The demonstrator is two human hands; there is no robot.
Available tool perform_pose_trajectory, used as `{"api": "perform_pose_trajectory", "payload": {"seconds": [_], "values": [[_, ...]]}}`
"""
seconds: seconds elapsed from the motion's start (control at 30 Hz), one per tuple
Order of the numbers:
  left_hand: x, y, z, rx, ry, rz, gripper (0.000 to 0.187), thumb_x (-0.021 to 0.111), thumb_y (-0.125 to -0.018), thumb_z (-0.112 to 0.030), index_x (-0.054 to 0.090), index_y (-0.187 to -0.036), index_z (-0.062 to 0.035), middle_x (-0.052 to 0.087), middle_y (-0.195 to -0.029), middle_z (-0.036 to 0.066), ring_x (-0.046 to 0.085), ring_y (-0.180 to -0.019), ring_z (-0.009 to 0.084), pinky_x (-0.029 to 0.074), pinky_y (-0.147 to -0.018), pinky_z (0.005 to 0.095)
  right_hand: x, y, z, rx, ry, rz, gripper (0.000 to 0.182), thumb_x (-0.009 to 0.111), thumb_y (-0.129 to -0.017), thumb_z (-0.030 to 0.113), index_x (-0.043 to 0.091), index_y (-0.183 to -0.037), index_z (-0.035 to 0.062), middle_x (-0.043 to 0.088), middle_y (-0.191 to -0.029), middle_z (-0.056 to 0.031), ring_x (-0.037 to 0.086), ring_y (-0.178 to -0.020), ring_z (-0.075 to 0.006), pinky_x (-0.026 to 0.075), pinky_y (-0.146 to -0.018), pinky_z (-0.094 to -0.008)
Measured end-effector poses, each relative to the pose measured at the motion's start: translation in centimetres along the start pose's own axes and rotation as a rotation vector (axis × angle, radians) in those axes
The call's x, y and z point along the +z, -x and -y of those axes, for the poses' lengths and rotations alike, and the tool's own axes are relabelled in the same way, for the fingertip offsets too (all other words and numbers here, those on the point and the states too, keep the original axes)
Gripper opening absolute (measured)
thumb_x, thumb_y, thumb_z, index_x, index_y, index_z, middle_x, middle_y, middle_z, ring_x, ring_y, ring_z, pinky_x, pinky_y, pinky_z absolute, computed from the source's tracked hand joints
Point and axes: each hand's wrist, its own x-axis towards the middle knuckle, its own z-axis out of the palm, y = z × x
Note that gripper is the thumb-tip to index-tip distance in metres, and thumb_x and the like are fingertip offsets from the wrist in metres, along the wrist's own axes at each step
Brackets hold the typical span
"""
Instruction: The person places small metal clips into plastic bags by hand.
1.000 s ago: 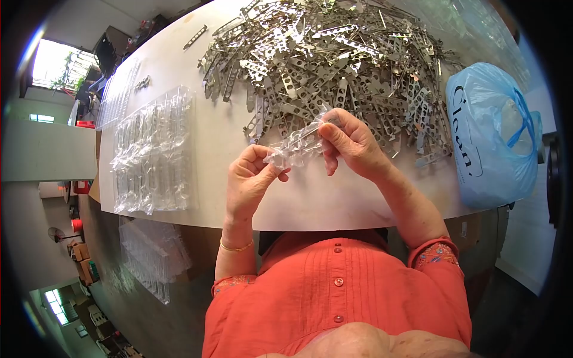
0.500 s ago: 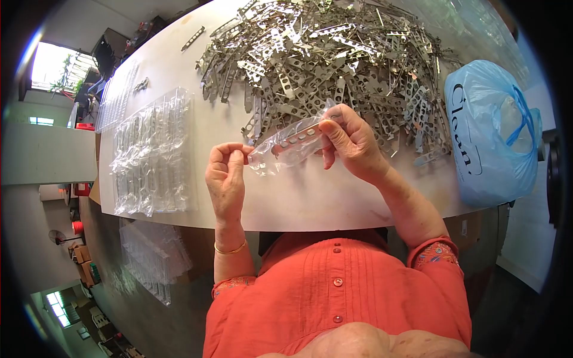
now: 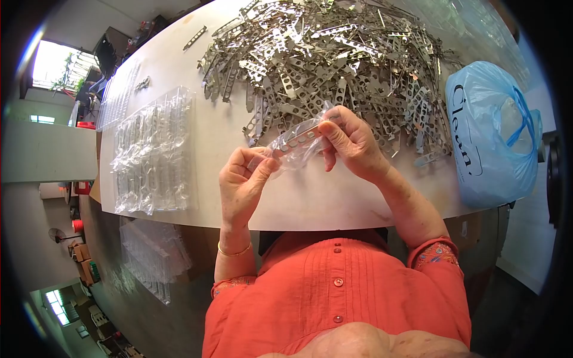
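Between my hands is a clear plastic bag with a flat metal strip inside it; a row of holes runs along the strip. My right hand pinches the upper right end of the bag and strip between thumb and fingers. At the lower left end, the thumb and fingers of my left hand are closed on the bag, close to the strip's end. Just beyond my hands lies a large heap of similar metal strips, many with holes.
To the left, a clear plastic tray holds several film-wrapped pieces. Another clear tray lies behind it. A tied blue plastic bag stands at the table's right edge. More clear trays sit below the table's left front edge.
My left hand has moved right and has folded its end of the plastic bag in against the strip. My right hand keeps its hold in nearly the same place.
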Motion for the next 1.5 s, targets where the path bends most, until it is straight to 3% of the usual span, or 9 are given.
{"api": "perform_pose_trajectory", "payload": {"seconds": [0.17, 0.43, 0.57, 0.83, 1.1, 1.27, 1.37, 1.4, 1.5], "values": [[0.4, 0.0, 0.1, 0.081, 0.014, -0.077, 0.012, 0.069, -0.095, -0.004, 0.059, -0.099, 0.0022, 0.07, -0.1, 0.013, 0.067, -0.09, 0.0141, 0.055, -0.084, 0.0285, -0.1, 0.0, -0.3, 0.017, 0.006, 0.025, 0.025, 0.053, -0.106, 0.029, 0.053, -0.104, 0.0045, 0.056, -0.071, -0.0032, 0.055, -0.052, -0.0107, 0.049, -0.047, -0.0255], [0.7, 0.2, -0.2, 0.116, -0.088, -0.13, 0.011, 0.065, -0.096, 0.002, 0.055, -0.091, -0.0008, 0.069, -0.098, 0.012, 0.064, -0.082, 0.0103, 0.053, -0.074, 0.0246, -0.1, 0.1, -0.3, 0.067, -0.064, 0.123, 0.016, 0.058, -0.103, 0.018, 0.052, -0.109, 0.0049, 0.062, -0.078, -0.0055, 0.06, -0.058, -0.0111, 0.052, -0.05, -0.0263], [1.0, 0.2, -0.3, 0.143, -0.089, -0.168, 0.013, 0.063, -0.095, 0.004, 0.053, -0.089, -0.0013, 0.069, -0.098, 0.012, 0.062, -0.081, 0.008, 0.051, -0.072, 0.0227, 0.3, 0.1, -0.4, 0.039, -0.093, 0.141, 0.021, 0.065, -0.1, 0.017, 0.051, -0.109, 0.0045, 0.065, -0.081, -0.006, 0.061, -0.06, -0.0105, 0.051, -0.051, -0.0254], [1.2, 0.5, -0.4, 0.154, -0.166, -0.223, 0.019, 0.061, -0.094, 0.007, 0.05, -0.083, -0.0033, 0.07, -0.096, 0.012, 0.06, -0.076, 0.0058, 0.05, -0.069, 0.0213, 0.2, 0.3, 0.2, 0.074, -0.053, 0.139, 0.02, 0.066, -0.099, 0.016, 0.052, -0.109, 0.0046, 0.064, -0.081, -0.005, 0.061, -0.063, -0.0101, 0.051, -0.054, -0.0254], [1.0, 0.7, 0.7, 0.123, -0.135, -0.176, 0.017, 0.06, -0.095, 0.007, 0.05, -0.085, -0.0026, 0.068, -0.093, 0.012, 0.064, -0.077, 0.0101, 0.055, -0.071, 0.0258, 0.0, 0.1, -0.1, 0.107, -0.063, 0.158, 0.016, 0.065, -0.1, 0.016, 0.055, -0.103, 0.0038, 0.063, -0.076, -0.0038, 0.061, -0.062, -0.0095, 0.051, -0.054, -0.0257], [1.2, 0.6, 0.7, 0.138, -0.096, -0.19, 0.013, 0.06, -0.096, 0.005, 0.052, -0.089, -0.0012, 0.068, -0.092, 0.01, 0.064, -0.078, 0.0108, 0.055, -0.071, 0.0263, 0.4, 0.3, 0.5, 0.159, -0.023, 0.108, 0.013, 0.064, -0.1, 0.013, 0.055, -0.1, 0.0045, 0.062, -0.073, -0.0033, 0.059, -0.057, -0.0076, 0.045, -0.047, -0.0219], [0.3, 0.5, 1.2, 0.098, -0.284, -0.165, 0.007, 0.064, -0.096, 0.002, 0.058, -0.096, -0.0006, 0.066, -0.095, 0.007, 0.062, -0.079, 0.0082, 0.052, -0.073, 0.0232, 0.6, 0.6, 0.4, 0.09, 0.08, 0.103, 0.012, 0.064, -0.1, 0.013, 0.055, -0.098, 0.0052, 0.062, -0.072, -0.0023, 0.057, -0.054, -0.0058, 0.043, -0.045, -0.021], [0.0, 0.4, 2.0, 0.151, -0.377, -0.201, 0.01, 0.068, -0.093, 0.0, 0.06, -0.1, -0.0005, 0.066, -0.097, 0.006, 0.062, -0.083, 0.01, 0.052, -0.076, 0.0242, 0.7, 0.6, 0.6, 0.028, 0.229, 0.085, 0.013, 0.066, -0.098, 0.011, 0.055, -0.096, 0.0054, 0.061, -0.069, -0.0004, 0.055, -0.052, -0.0041, 0.042, -0.044, -0.0212], [0.8, 0.3, 0.7, 0.498, -0.804, -0.29, 0.025, 0.074, -0.084, 0.001, 0.063, -0.107, -0.0003, 0.067, -0.101, 0.012, 0.065, -0.093, 0.0241, 0.053, -0.084, 0.034, 1.3, 0.8, 0.2, -0.059, 0.287, 0.084, 0.015, 0.068, -0.096, 0.009, 0.054, -0.095, 0.005, 0.06, -0.066, 0.0008, 0.054, -0.051, -0.0036, 0.041, -0.044, -0.0217]]}}
